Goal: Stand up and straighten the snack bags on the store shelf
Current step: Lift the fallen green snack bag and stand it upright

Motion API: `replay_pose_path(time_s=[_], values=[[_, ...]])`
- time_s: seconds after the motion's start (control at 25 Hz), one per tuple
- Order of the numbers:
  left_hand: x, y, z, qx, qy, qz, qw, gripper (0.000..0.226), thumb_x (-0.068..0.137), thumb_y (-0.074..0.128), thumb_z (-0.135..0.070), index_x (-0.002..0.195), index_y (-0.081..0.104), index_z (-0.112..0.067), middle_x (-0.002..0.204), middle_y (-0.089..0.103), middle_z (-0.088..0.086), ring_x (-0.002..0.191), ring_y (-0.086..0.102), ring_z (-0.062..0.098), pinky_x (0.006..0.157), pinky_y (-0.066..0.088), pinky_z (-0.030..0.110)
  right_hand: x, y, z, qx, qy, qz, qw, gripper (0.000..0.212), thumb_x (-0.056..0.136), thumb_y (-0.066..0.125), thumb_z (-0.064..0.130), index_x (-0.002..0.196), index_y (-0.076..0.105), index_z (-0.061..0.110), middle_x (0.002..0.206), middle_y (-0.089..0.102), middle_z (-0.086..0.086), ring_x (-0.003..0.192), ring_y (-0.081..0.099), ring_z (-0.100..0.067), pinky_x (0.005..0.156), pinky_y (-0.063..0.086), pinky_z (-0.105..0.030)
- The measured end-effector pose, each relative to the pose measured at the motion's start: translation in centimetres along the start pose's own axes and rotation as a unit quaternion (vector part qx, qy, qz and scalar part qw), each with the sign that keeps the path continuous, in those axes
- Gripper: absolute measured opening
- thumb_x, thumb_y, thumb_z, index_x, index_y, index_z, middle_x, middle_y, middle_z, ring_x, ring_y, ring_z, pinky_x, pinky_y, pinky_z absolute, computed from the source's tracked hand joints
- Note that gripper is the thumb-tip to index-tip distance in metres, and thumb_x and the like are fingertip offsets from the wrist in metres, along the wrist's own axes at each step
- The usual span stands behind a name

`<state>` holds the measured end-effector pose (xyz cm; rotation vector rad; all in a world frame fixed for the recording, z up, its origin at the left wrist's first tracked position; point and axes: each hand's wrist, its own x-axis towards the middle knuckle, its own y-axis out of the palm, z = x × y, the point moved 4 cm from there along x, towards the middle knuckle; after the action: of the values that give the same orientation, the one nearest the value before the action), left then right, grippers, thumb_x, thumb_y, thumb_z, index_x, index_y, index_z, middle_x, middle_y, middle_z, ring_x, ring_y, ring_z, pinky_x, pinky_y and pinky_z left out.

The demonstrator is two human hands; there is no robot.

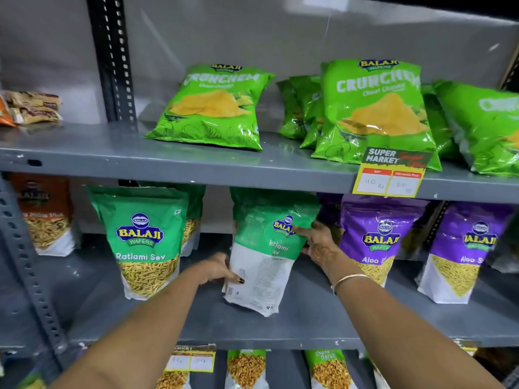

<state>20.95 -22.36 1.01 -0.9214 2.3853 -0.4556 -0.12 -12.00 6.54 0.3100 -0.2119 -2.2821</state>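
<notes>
A green and white Ratlami Sev bag [266, 256] stands tilted in the middle of the grey middle shelf [309, 318], its back side turned toward me. My left hand [217, 269] grips its lower left edge. My right hand [317, 241] holds its right side near the logo. To its left another Ratlami Sev bag [146, 242] stands upright, front out. Two purple Aloo Sev bags [376, 240] [463, 251] stand upright at the right.
On the upper shelf [168, 161], green Crunchem chip bags [213, 108] [376, 108] lean back. A yellow price tag [390, 175] hangs from its edge. An orange bag [45, 214] stands far left. A perforated metal post [28, 262] frames the left side. More bags sit below.
</notes>
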Motion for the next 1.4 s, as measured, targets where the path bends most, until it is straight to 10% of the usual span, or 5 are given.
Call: replay_pose_path(time_s=[0.4,0.56,0.84,1.08,1.4], values=[[3.3,2.3,1.8,-0.017,0.038,-0.161,0.986,0.073,0.056,0.085,-0.008,0.121,0.052,-0.001,0.125,0.063,0.014,0.114,0.059,0.028,0.093,0.049,0.033,1.6,1.2,-0.2,-0.091,-0.097,0.051,0.990,0.040,0.078,0.059,-0.016,0.117,0.051,-0.012,0.117,0.062,-0.023,0.053,0.067,-0.002,0.053,0.057,-0.015],[3.3,2.3,2.4,-0.048,0.043,-0.159,0.985,0.079,0.056,0.085,-0.006,0.124,0.047,-0.003,0.127,0.061,0.013,0.115,0.057,0.027,0.095,0.048,0.035,1.8,-1.2,-5.2,-0.270,0.037,0.065,0.960,0.055,0.064,0.077,-0.004,0.108,0.046,0.002,0.099,0.064,-0.011,0.077,0.067,-0.013,0.057,0.053,-0.023],[1.8,2.9,1.6,-0.031,0.028,-0.050,0.998,0.065,0.070,0.065,0.009,0.128,0.044,-0.008,0.104,0.057,0.006,0.087,0.054,0.015,0.071,0.047,0.024,0.1,-0.2,-11.7,-0.276,0.195,0.019,0.941,0.013,0.081,0.063,0.000,0.086,0.051,0.003,0.053,0.063,-0.010,0.016,0.033,-0.006,0.031,0.035,-0.011],[0.0,1.8,2.0,-0.074,-0.029,-0.018,0.997,0.025,0.090,0.046,-0.005,0.112,0.056,-0.011,0.105,0.057,0.007,0.098,0.051,0.016,0.089,0.042,0.033,-0.2,-0.4,-11.0,-0.229,0.095,-0.080,0.965,0.020,0.080,0.050,-0.003,0.067,0.051,0.012,0.074,0.060,-0.012,0.047,0.050,-0.015,0.041,0.047,-0.024],[1.4,4.0,1.2,-0.108,0.036,-0.061,0.992,0.064,0.078,0.070,-0.012,0.134,0.040,-0.011,0.115,0.054,0.005,0.108,0.045,0.014,0.092,0.039,0.026,-1.6,-0.1,-9.3,-0.317,0.071,0.228,0.918,0.081,0.061,0.079,0.010,0.125,0.029,0.014,0.116,0.049,0.002,0.101,0.048,-0.011,0.065,0.044,-0.024]])
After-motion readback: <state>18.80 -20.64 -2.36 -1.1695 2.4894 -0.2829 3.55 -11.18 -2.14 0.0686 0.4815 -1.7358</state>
